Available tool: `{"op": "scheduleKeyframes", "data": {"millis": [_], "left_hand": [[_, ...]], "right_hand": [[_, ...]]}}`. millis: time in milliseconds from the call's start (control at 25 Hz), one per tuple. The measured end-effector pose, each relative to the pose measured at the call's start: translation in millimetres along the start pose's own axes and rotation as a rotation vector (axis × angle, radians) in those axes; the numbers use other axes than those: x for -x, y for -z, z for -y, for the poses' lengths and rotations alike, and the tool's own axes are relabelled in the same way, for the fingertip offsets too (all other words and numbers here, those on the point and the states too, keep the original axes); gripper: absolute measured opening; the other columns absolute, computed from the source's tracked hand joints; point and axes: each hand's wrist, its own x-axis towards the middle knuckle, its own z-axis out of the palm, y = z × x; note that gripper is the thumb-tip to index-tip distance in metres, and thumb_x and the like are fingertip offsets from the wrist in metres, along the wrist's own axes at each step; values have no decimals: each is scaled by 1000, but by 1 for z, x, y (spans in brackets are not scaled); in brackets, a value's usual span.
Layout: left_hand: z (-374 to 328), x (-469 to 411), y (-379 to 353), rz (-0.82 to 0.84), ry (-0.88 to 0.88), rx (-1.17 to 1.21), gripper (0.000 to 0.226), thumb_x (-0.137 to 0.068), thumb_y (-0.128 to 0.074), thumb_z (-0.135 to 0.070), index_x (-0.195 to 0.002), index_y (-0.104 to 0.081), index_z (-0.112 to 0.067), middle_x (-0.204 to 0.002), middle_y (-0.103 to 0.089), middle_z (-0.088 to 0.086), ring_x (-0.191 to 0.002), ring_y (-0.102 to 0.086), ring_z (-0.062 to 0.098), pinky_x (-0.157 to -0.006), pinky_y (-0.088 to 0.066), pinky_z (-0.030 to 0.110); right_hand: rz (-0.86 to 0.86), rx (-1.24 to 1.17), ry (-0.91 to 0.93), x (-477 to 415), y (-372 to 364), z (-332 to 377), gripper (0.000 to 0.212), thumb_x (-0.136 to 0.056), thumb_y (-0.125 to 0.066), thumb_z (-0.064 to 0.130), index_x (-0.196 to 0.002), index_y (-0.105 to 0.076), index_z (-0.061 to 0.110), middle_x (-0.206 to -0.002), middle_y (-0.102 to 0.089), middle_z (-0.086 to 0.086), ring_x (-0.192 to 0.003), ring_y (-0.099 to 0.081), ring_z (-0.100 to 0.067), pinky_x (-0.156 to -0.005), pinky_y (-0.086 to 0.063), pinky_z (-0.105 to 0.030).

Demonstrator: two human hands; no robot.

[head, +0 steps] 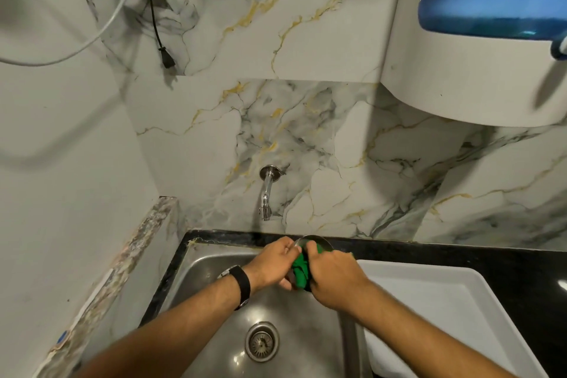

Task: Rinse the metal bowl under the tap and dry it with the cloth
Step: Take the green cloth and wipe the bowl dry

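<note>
I see no writing or brand I can read anywhere here. My left hand (pixel 271 264) is closed on the rim of the metal bowl (pixel 319 243), holding it above the back of the sink (pixel 214 270), just below the tap (pixel 266 193). The bowl is tipped on edge, its opening turned toward me. My right hand (pixel 333 276) is clenched around the bunched green cloth (pixel 300 268), pressing it into the bowl. A white tray (pixel 429 301) sits on the table to the right.
</note>
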Motion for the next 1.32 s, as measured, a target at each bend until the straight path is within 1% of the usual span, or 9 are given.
{"op": "scheduleKeyframes", "data": {"millis": [160,280,440,600,680,760,960,1160,1320], "left_hand": [[14,-1,-2,1,28,48,24,-112,-49,-41,-110,-54,-18,-114,-67,10,-103,-79,32,-81,-69,57],[16,1,2,34,22,22,33,-109,-48,-53,-119,-48,-22,-117,-68,8,-113,-75,34,-94,-65,59],[6,4,5,80,6,22,35,-109,-44,-56,-120,-48,-23,-119,-69,11,-107,-76,28,-88,-68,48],[4,13,-8,69,-4,52,34,-108,-50,-53,-113,-53,-20,-103,-68,8,-79,-80,17,-68,-71,43],[9,18,-20,75,-14,43,34,-108,-54,-51,-115,-54,-18,-109,-68,8,-86,-81,18,-65,-70,40],[13,21,-29,36,-28,55,33,-109,-53,-48,-116,-54,-16,-113,-67,9,-88,-81,19,-64,-69,38],[1,25,-38,-98,-19,122,35,-109,-54,-47,-115,-56,-13,-112,-69,16,-78,-76,23,-63,-69,46],[5,39,-63,-71,-29,166,32,-112,-48,-45,-117,-51,-13,-110,-69,10,-94,-74,24,-67,-67,45],[17,42,-75,0,-102,195,40,-109,-48,-50,-121,-46,-13,-116,-74,11,-100,-78,22,-68,-69,39]], "right_hand": [[126,-718,-313,9,-6,0,51,-84,-54,27,-134,-48,32,-110,-76,-3,-93,-77,-25,-84,-65,-44],[62,-839,-207,28,-25,0,58,-90,-58,18,-141,-43,42,-110,-74,2,-89,-73,-12,-83,-64,-43],[-50,-681,85,45,-28,-10,66,-95,-54,8,-153,-36,34,-117,-74,-4,-95,-72,-17,-82,-61,-40],[-83,-169,390,54,-7,-29,55,-95,-62,26,-148,-47,31,-132,-71,2,-111,-69,-17,-96,-52,-36],[-83,150,485,60,-1,-34,47,-94,-66,32,-139,-52,28,-123,-76,0,-107,-73,-20,-96,-52,-38],[-97,166,467,69,-2,-33,41,-92,-64,39,-128,-52,24,-107,-76,-2,-95,-73,-23,-88,-55,-39],[-132,-265,67,89,-20,-8,58,-81,-62,51,-133,-48,28,-115,-73,0,-103,-67,-20,-82,-48,-33],[-228,-1205,-503,70,-26,12,19,-93,-66,13,-111,-72,18,-100,-81,-7,-95,-77,-19,-86,-63,-39],[-196,-1922,-816,65,-17,8,26,-104,-55,11,-115,-76,0,-105,-82,-27,-87,-81,-33,-71,-67,-43]]}}
